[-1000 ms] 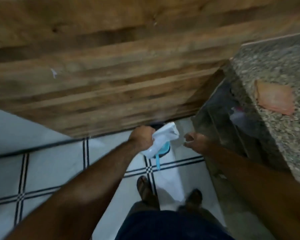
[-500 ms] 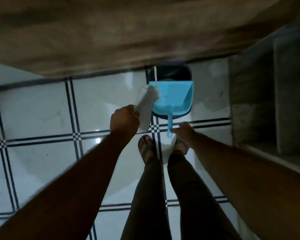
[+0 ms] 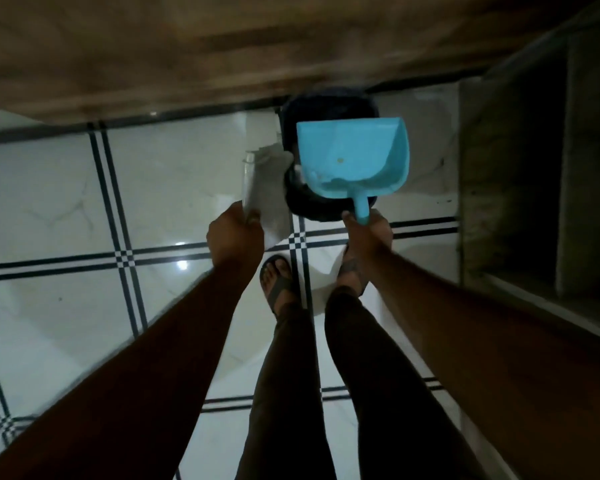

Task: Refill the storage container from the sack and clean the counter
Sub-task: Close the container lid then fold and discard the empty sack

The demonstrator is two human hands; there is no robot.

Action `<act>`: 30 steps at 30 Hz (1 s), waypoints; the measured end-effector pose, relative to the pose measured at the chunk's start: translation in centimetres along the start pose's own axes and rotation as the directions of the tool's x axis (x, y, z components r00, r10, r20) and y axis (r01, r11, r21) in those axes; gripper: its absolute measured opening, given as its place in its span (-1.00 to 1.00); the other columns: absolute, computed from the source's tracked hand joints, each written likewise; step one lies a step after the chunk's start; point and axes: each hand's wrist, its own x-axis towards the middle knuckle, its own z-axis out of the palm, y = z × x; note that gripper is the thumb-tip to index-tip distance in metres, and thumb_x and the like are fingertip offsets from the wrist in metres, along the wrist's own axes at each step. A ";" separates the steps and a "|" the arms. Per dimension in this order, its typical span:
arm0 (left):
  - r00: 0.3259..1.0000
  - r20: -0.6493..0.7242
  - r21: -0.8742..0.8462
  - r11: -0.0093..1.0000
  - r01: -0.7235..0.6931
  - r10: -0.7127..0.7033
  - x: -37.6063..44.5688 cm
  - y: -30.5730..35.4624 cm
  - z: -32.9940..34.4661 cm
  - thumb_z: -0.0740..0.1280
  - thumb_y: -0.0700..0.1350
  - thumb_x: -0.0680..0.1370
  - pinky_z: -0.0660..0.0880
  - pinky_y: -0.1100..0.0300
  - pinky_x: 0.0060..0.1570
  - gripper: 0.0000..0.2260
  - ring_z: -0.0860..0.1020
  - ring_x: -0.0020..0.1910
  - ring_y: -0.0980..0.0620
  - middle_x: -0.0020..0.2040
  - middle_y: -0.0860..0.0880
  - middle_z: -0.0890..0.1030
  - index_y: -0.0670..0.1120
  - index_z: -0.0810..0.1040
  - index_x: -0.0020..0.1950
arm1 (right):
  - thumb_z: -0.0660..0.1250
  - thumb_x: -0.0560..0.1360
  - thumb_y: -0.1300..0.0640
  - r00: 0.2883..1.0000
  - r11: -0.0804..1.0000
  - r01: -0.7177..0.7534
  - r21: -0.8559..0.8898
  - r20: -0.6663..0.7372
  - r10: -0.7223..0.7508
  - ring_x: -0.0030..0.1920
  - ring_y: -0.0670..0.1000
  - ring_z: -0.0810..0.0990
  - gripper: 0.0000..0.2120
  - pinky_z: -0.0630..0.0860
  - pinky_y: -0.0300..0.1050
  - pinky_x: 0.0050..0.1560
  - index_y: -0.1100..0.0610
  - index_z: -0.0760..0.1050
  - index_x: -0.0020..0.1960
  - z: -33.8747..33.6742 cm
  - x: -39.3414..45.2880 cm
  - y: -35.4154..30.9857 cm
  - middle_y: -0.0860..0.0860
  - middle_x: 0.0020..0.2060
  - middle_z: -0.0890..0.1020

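A light blue dustpan point(image 3: 352, 157) hangs over a dark bin point(image 3: 317, 206) that stands on the floor by the wooden wall. My right hand point(image 3: 368, 230) grips the dustpan's handle from below. A small speck lies in the pan. To the left of the bin, my left hand point(image 3: 234, 233) is closed on a white cloth point(image 3: 265, 188) that sticks up from the fist. The sack, the storage container and the counter top are out of view.
White floor tiles point(image 3: 66, 202) with dark double lines fill the lower view. A wooden panel point(image 3: 187, 46) runs across the top. Dark cabinet shelving point(image 3: 534, 168) stands at the right. My sandalled feet point(image 3: 278, 282) are just behind the bin.
The view has swung down from the wall and granite counter to the floor. My right hand took the dustpan's handle, and the pan now sits higher and to the right over the bin.
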 end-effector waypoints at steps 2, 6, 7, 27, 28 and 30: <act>0.997 0.037 0.015 0.998 -0.067 0.066 0.5 2.5 0.3 0.31 -0.06 0.68 0.59 -0.01 0.12 -0.77 0.67 0.13 -0.31 0.13 -0.22 0.73 -0.14 0.65 0.25 | 0.45 0.62 -0.09 0.993 1.000 0.022 0.006 -0.113 -0.022 -0.10 0.08 0.64 -0.78 0.41 -0.18 -0.25 0.04 0.57 0.11 -2.7 0.1 0.2 -0.02 -0.14 0.63; 0.958 0.165 0.120 0.960 -0.255 0.234 3.1 7.9 3.6 0.29 -0.13 0.69 0.56 0.05 0.09 -0.74 0.67 0.15 -0.28 0.19 -0.21 0.72 -0.15 0.63 0.33 | 0.44 0.63 -0.11 0.965 0.997 -0.030 0.066 -0.257 0.046 -0.02 0.14 0.63 -0.68 0.44 -0.10 -0.03 0.13 0.59 0.19 -6.7 1.6 2.2 0.04 -0.08 0.62; 0.948 0.188 0.127 0.950 -0.284 0.258 4.0 9.1 4.9 0.29 -0.13 0.69 0.59 0.00 0.16 -0.73 0.67 0.18 -0.28 0.21 -0.22 0.71 -0.15 0.62 0.34 | 0.43 0.63 -0.12 0.960 0.997 -0.040 0.070 -0.275 0.058 -0.02 0.13 0.62 -0.67 0.43 -0.08 -0.01 0.14 0.59 0.19 -7.4 1.9 2.6 0.05 -0.07 0.62; 0.892 0.441 0.278 0.930 -0.242 0.100 13.2 9.4 19.9 0.31 0.02 0.72 0.40 -0.05 0.49 -0.50 0.47 0.51 -0.32 0.54 -0.29 0.48 -0.19 0.38 0.60 | 0.43 0.61 -0.18 0.952 0.994 -0.033 0.107 -0.301 0.064 -0.16 0.12 0.64 -0.74 0.52 -0.06 -0.12 0.00 0.52 -0.05 -5.7 6.4 9.5 -0.03 -0.26 0.60; 0.891 0.440 0.265 0.933 -0.243 0.107 12.3 9.8 18.2 0.32 0.03 0.71 0.41 -0.04 0.48 -0.49 0.48 0.50 -0.32 0.54 -0.30 0.49 -0.19 0.39 0.59 | 0.44 0.60 -0.18 0.952 0.992 -0.042 0.119 -0.295 0.075 -0.17 0.12 0.64 -0.74 0.56 -0.03 -0.11 -0.02 0.51 -0.06 -6.5 5.2 8.9 -0.05 -0.28 0.59; 0.892 0.438 0.250 0.937 -0.245 0.117 10.2 10.7 14.6 0.33 -0.01 0.70 0.44 -0.03 0.44 -0.50 0.50 0.47 -0.33 0.52 -0.30 0.50 -0.21 0.41 0.58 | 0.45 0.60 -0.19 0.956 0.986 -0.048 0.158 -0.280 0.092 -0.20 0.07 0.63 -0.73 0.55 -0.08 -0.14 -0.03 0.51 -0.10 -8.3 2.4 7.0 -0.09 -0.31 0.58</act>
